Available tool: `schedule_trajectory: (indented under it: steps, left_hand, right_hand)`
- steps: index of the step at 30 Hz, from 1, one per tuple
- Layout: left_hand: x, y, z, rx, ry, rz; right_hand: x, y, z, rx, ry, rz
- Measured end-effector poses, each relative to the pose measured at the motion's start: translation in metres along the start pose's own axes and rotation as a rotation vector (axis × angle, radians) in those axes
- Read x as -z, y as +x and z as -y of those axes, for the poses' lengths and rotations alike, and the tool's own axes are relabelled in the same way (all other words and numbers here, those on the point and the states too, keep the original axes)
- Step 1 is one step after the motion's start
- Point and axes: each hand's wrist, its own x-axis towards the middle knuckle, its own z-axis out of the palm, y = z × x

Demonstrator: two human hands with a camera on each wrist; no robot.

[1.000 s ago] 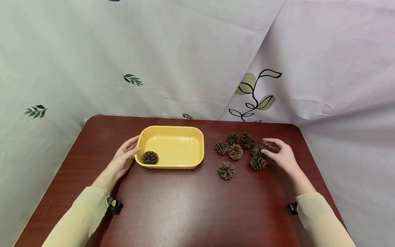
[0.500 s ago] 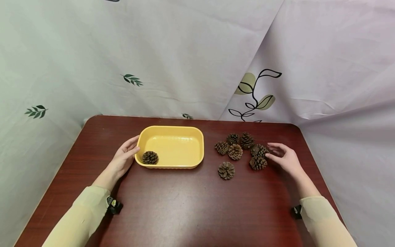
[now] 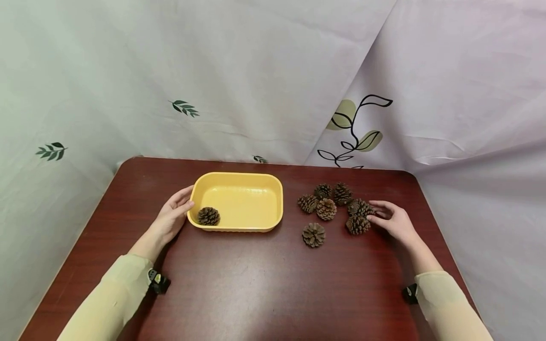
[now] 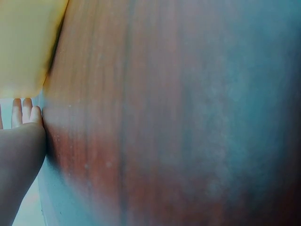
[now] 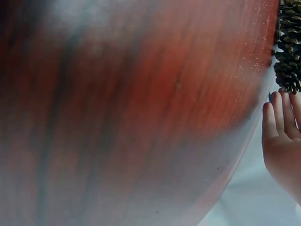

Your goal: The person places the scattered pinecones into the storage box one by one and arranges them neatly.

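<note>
Seven pine cones (image 3: pixel 326 209) lie toward the far right corner of the desk (image 3: pixel 256 279), and one more cone (image 3: pixel 208 216) sits in the near left corner of the yellow tray (image 3: pixel 247 203), which stands left of them near the desk's far edge. The right hand (image 3: pixel 395 222), thumb and fingers parted, has its tips at the right side of the rightmost pair of cones (image 3: pixel 359 208). The left hand (image 3: pixel 169 219) rests fairly straight fingers against the tray's left end.
</note>
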Motion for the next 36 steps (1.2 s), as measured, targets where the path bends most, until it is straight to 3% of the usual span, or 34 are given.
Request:
schedule_trajectory:
  steps: [19, 36]
  left_hand:
    - [-0.0003, 0.0012, -0.0001, -0.007, -0.011, 0.004]
    - [-0.0001, 0.0007, 0.0003, -0.009, -0.001, 0.0]
  right_hand:
    - [-0.0027, 0.0049, -0.0043, 0.006, -0.006, 0.005]
    - [0.0065, 0.004, 0.0045, 0.068, 0.058, -0.124]
